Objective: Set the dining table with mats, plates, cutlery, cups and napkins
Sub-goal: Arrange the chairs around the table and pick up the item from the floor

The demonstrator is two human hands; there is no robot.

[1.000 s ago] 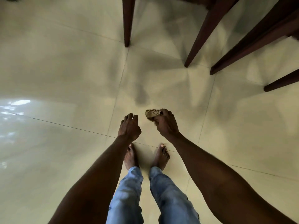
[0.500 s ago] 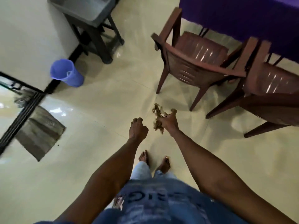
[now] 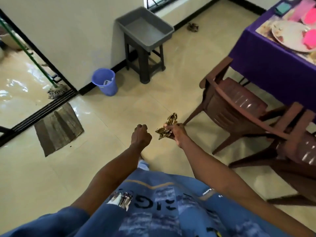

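Note:
My right hand (image 3: 177,133) grips a crumpled brown-and-gold napkin (image 3: 168,125), held out in front of me above the floor. Beside it, my left hand (image 3: 141,135) is closed into a fist with nothing visible in it. At the far right stands the dining table (image 3: 266,65) under a purple cloth. On it lie a patterned mat, a white plate (image 3: 289,35) and pink items (image 3: 310,15). Another crumpled brown piece (image 3: 193,27) lies on the floor by the far wall.
Two brown plastic chairs (image 3: 236,101) stand between me and the table. A grey tub (image 3: 145,28) sits on a dark stool by the wall, with a blue bin (image 3: 105,82) beside it. A doormat (image 3: 59,128) and a mop (image 3: 56,90) are at the doorway on the left.
I have straightened up from bending over the floor. My right hand has lifted the crumpled napkin, and the view now takes in the room and the table.

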